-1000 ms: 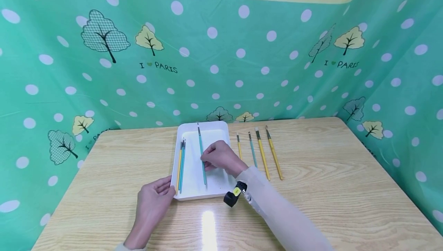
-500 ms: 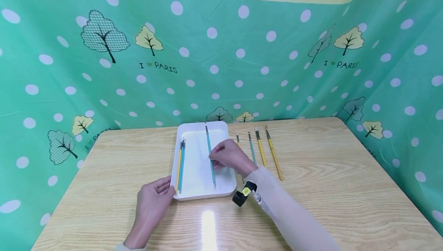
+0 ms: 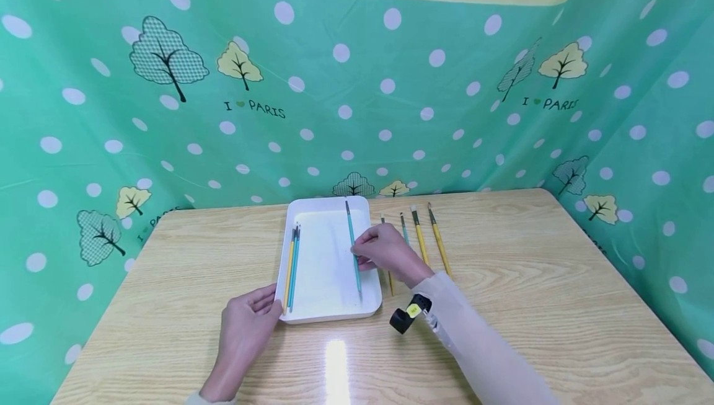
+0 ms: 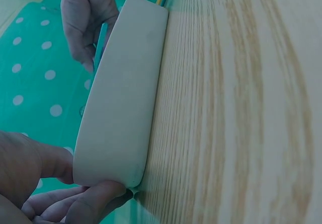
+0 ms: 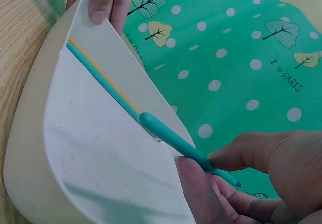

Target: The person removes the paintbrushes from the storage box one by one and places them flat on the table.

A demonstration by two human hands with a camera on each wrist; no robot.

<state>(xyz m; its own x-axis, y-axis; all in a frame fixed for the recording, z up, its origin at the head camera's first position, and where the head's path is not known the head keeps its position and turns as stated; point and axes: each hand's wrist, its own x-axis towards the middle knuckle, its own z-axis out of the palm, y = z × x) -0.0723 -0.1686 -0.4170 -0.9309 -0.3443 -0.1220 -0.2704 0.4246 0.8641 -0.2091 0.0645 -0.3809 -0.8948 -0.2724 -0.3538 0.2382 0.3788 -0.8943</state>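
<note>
My left hand (image 3: 248, 330) grips the near left corner of a white tray (image 3: 326, 250), its thumb lapping over the rim in the right wrist view. Between the thumb and fingers of my right hand (image 3: 387, 253) is a teal paintbrush (image 3: 351, 225), held over the tray's right side with its bristles pointing to the back. The left wrist view shows its handle end (image 4: 102, 40) above the tray wall (image 4: 121, 93). Along the tray's left wall lie a yellow paintbrush (image 3: 289, 275) and two teal paintbrushes (image 3: 295, 268), side by side.
Right of the tray, on the wooden table (image 3: 530, 306), a short yellow paintbrush (image 3: 392, 284), a teal paintbrush (image 3: 405, 231) and two longer yellow paintbrushes (image 3: 440, 240) lie in a row, partly behind my right hand and arm. A green dotted curtain (image 3: 346, 95) closes off the back and sides.
My right hand has moved rightward across the tray with the teal paintbrush, from its middle to its right side. The left hand and the tray have stayed in place.
</note>
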